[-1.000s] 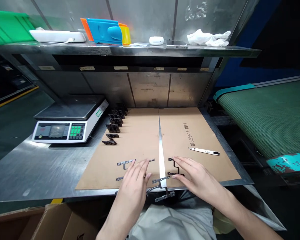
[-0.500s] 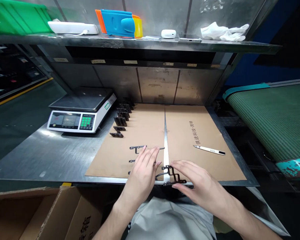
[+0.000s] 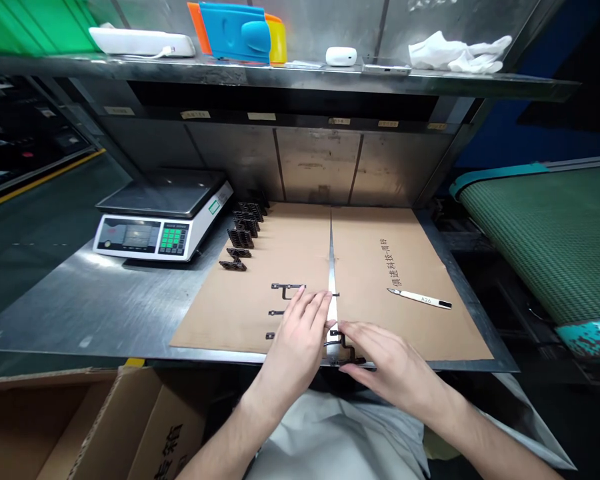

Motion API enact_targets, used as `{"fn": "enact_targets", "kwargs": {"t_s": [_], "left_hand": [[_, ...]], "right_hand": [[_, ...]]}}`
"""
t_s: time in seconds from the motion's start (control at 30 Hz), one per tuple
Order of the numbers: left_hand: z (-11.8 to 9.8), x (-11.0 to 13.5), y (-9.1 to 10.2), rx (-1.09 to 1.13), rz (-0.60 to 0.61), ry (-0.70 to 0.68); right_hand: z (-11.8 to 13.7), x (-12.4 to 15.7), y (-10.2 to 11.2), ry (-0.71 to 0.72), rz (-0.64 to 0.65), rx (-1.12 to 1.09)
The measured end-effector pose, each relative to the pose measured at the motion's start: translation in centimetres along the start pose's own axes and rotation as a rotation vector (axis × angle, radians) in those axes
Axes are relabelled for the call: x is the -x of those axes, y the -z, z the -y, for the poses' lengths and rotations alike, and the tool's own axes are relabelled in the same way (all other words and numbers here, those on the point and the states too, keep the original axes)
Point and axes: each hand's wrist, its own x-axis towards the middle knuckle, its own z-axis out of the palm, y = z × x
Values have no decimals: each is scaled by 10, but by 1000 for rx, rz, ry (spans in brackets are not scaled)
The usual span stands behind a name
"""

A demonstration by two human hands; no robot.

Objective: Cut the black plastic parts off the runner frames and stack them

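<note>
My left hand (image 3: 300,340) lies flat, fingers stretched out, over thin black metal strip parts (image 3: 286,289) on the brown cardboard sheet (image 3: 380,267). Its fingertips reach the bright gap between the two cardboard halves. My right hand (image 3: 385,360) lies beside it, fingers extended and pressed on another black bent part (image 3: 344,347) at the front edge of the bench. The two hands nearly touch. Stacks of the same black parts (image 3: 241,237) stand in a row at the cardboard's left edge.
A weighing scale (image 3: 160,217) sits at the left on the steel bench (image 3: 80,307). A white pen-like tool (image 3: 420,299) lies on the cardboard at the right. A green conveyor belt (image 3: 545,233) runs at the right. An open carton (image 3: 105,427) stands below left. The shelf above holds coloured bins and a white cloth.
Both hands have slid toward each other along the front edge, drawing the loose black parts together near the gap. The camera has tilted slightly.
</note>
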Motion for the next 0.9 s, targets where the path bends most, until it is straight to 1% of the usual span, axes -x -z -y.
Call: {"fn": "enact_targets", "kwargs": {"t_s": [0.17,0.27,0.47,0.67,0.9], "left_hand": [[0,3,-11,-32,64,-30],[1,7,-11,45,52,-9],[2,18,-7,245,-3,53],[1,27,-10,320,-2,81],[4,30,-12,378,16,90]], "right_hand": [[-9,-3,-14,-33,59,47],[-11,0,-17,-11,64,30],[-13,8,-16,75,33,-44],[-12,10,-17,83,58,-64],[-9,11,-16,88,46,-114]]}}
